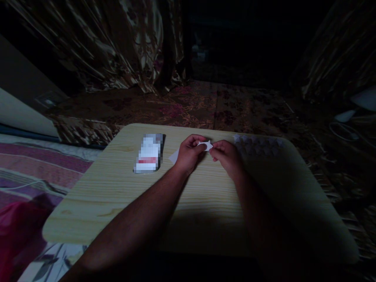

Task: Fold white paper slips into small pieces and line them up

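Note:
Between both hands, just above the table, is a small white folded paper (206,146) with pointed corners. My left hand (189,152) pinches it from the left, thumb across its face. My right hand (225,154) is closed on its right corner with the fingertips. A flat piece of white paper (174,157) lies on the table, partly hidden behind my left hand. To the right of my right hand, several small pale folded paper pieces (258,145) sit in two rows in the shade.
A phone (148,153) with a blurred, lit screen lies on the left of the wooden table (141,203). Patterned curtains (141,43) hang behind. A striped bed cover (44,164) is at the left, and a white cable (342,131) lies at the far right.

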{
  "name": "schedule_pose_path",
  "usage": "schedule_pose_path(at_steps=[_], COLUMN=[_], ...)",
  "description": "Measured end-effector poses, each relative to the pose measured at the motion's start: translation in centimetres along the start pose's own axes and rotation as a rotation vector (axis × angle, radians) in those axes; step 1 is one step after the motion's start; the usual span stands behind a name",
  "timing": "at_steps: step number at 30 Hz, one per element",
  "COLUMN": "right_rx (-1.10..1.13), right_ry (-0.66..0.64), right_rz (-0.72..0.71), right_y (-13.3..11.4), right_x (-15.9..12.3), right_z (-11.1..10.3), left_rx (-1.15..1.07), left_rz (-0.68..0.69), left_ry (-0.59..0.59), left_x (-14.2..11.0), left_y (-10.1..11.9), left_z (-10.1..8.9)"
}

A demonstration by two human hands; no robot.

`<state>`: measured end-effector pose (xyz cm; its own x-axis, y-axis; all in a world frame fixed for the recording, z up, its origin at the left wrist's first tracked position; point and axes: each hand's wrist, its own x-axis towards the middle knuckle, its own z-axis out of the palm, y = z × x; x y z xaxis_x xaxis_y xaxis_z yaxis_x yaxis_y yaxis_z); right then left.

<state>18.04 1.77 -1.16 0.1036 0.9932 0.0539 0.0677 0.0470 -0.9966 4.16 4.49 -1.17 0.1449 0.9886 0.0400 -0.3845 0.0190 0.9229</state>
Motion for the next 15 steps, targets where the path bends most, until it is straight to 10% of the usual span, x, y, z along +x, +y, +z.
schedule_pose_path(at_steps=[15], right_rx=[-0.074], right_ry=[0.101], right_rz=[-0.082], right_y=[0.20], right_x=[0.32], right_z=[-0.36], left_rx=[0.118], left_rz=[0.084], left_ry=[-0.056], left_x=[-0.06], left_y=[-0.22], left_z=[-0.04])
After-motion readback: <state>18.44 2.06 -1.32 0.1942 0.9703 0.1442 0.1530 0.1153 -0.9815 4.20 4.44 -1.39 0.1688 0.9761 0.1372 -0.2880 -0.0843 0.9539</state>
